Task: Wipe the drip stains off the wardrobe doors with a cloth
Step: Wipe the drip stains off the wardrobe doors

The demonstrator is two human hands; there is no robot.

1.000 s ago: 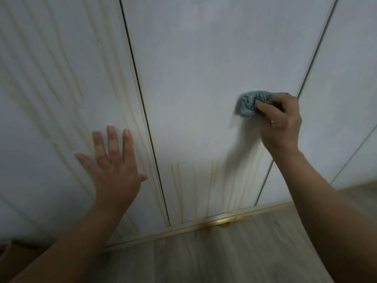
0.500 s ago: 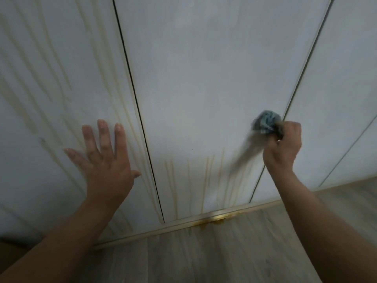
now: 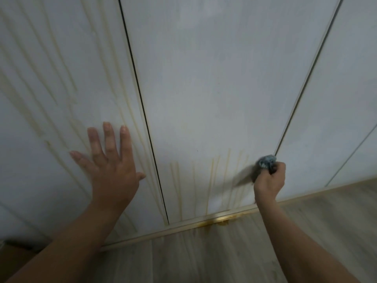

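1. Two hands are up on the wardrobe doors, both forearms reaching in from below.
2. Left hand (image 3: 111,170) lies flat on the left door (image 3: 40,123). Its fingers are straight and fanned wide, thumb pointing toward the dark seam (image 3: 142,111), and it holds nothing.
3. Right hand (image 3: 269,181) is a tight fist wrapped round the cloth (image 3: 266,161), a bluish-grey wad poking out above the knuckles.
4. That cloth sits low on the middle door (image 3: 214,88), hard up against its right edge, just beside the gap to the right door (image 3: 346,99). Hand and cloth are a little blurred.
5. Drip stains (image 3: 211,180) show as thin yellowish lines down the bottom of the middle door. They lie left of the cloth, between the two hands, and run to the foot of the door.
6. Over on the left door, long pale streaks (image 3: 61,78) run top to bottom, some passing right beside the spread fingers.
7. Under the doors runs a gold-toned rail (image 3: 163,229), with an amber smear (image 3: 220,220) on it directly below the stains.
8. Nearest the camera is pale wood-grain floor (image 3: 204,260).
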